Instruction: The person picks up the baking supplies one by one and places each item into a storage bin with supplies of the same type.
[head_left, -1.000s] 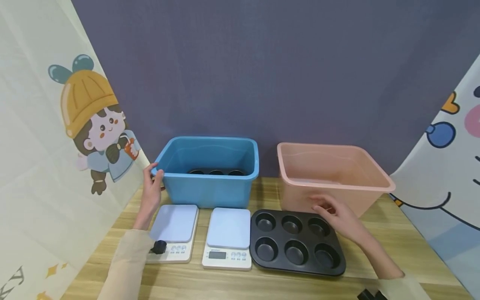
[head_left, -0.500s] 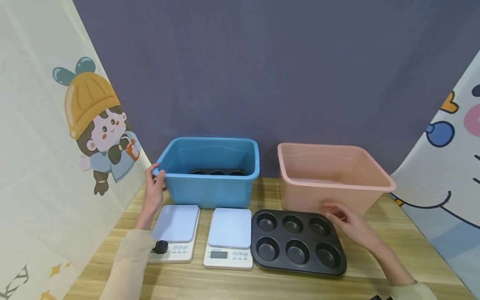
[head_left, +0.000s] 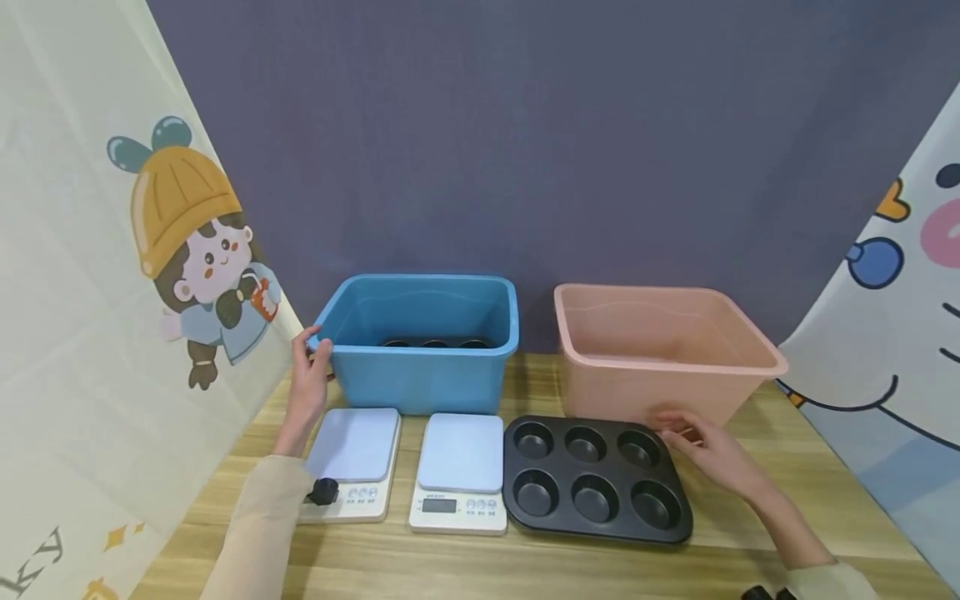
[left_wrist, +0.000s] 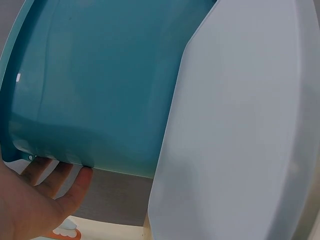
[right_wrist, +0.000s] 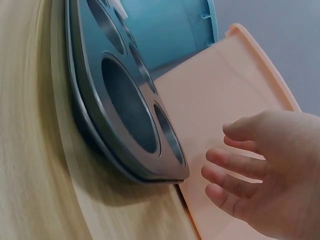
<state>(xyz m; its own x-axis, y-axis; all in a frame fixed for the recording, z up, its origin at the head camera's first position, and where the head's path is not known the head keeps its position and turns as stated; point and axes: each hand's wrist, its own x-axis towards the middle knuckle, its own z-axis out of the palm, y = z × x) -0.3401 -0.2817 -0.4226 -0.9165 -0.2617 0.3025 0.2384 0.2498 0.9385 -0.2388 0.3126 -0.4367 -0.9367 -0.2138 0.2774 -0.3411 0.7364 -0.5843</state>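
Note:
My left hand [head_left: 306, 396] grips the front left corner of a blue plastic bin [head_left: 416, 379], thumb at the front rim. In the left wrist view its fingers [left_wrist: 75, 192] lie against the bin's side. Inside that bin, the cups of a dark muffin tin [head_left: 435, 342] show. My right hand [head_left: 708, 454], fingers loosely bent and holding nothing, hovers before the front wall of a pink bin [head_left: 600, 396]. Close to its left lies a black six-cup muffin tin [head_left: 562, 468] on the table; the right wrist view shows a double edge along this tin [right_wrist: 95, 125].
Two white kitchen scales, a left one [head_left: 352, 446] and a middle one [head_left: 461, 454], lie before the blue bin. The middle scale sits right beside the muffin tin. A dark cloth [head_left: 562, 150] hangs behind both bins, and printed cloths flank the wooden table [head_left: 450, 567].
My right hand has moved right and slightly toward me, from over the muffin tin's back right corner to beside it. The left hand stays at the blue bin's corner.

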